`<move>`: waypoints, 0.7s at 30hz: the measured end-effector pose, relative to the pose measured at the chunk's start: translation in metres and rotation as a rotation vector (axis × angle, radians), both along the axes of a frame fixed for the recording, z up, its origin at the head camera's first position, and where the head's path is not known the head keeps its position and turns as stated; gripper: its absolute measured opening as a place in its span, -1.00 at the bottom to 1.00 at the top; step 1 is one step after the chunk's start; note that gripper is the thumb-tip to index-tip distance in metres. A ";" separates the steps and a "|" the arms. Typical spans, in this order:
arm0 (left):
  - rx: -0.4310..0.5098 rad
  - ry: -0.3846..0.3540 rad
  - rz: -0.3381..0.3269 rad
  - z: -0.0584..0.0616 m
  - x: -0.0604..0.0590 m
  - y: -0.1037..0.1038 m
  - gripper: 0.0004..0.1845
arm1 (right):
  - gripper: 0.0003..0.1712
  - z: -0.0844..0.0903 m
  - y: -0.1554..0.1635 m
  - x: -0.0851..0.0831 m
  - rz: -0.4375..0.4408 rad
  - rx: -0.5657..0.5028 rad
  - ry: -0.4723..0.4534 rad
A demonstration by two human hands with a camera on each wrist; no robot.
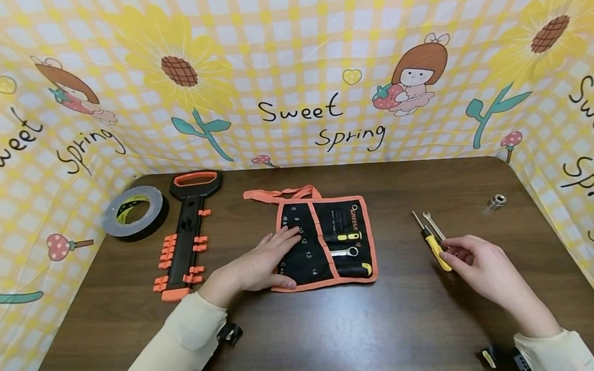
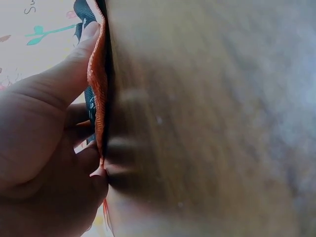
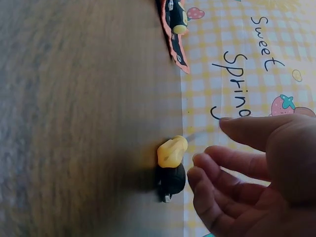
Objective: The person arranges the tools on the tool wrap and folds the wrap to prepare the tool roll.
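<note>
My left hand rests on the left half of a black tool pouch with orange trim, fingers stretched out over the printed size numbers. In the left wrist view my thumb lies along the pouch's orange edge. Pockets on the pouch's right half hold a wrench and yellow-and-black tools. My right hand holds a small combination wrench at its near end, which the fingers hide. Right beside the fingertips lies a yellow-and-black screwdriver, its handle resting on the table.
A metal socket stands at the far right. Left of the pouch lies a black rack with orange clips, beside a roll of tape. An orange strap extends behind the pouch. Patterned cloth borders the table.
</note>
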State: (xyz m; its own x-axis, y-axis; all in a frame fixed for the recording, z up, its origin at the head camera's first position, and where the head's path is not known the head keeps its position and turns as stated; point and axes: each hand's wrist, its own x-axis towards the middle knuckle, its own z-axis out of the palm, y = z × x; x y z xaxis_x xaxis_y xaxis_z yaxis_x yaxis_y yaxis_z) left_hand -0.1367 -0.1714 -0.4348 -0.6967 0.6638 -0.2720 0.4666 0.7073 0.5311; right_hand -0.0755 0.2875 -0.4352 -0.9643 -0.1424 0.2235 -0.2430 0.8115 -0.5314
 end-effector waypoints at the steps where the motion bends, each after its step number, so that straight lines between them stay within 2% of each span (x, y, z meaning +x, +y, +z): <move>1: 0.002 -0.001 0.001 0.000 0.000 0.000 0.06 | -0.80 -0.001 0.000 0.000 -0.008 0.015 -0.011; 9: 0.015 -0.015 0.007 -0.002 0.000 0.000 0.06 | -0.76 -0.003 0.001 -0.001 -0.053 0.064 -0.101; 15: 0.018 -0.023 0.015 0.000 0.000 0.000 0.05 | -0.72 -0.005 -0.002 -0.003 -0.065 0.069 -0.128; 21: 0.016 -0.026 0.015 -0.001 -0.001 0.000 0.06 | -0.76 -0.008 -0.004 -0.006 -0.073 0.082 -0.139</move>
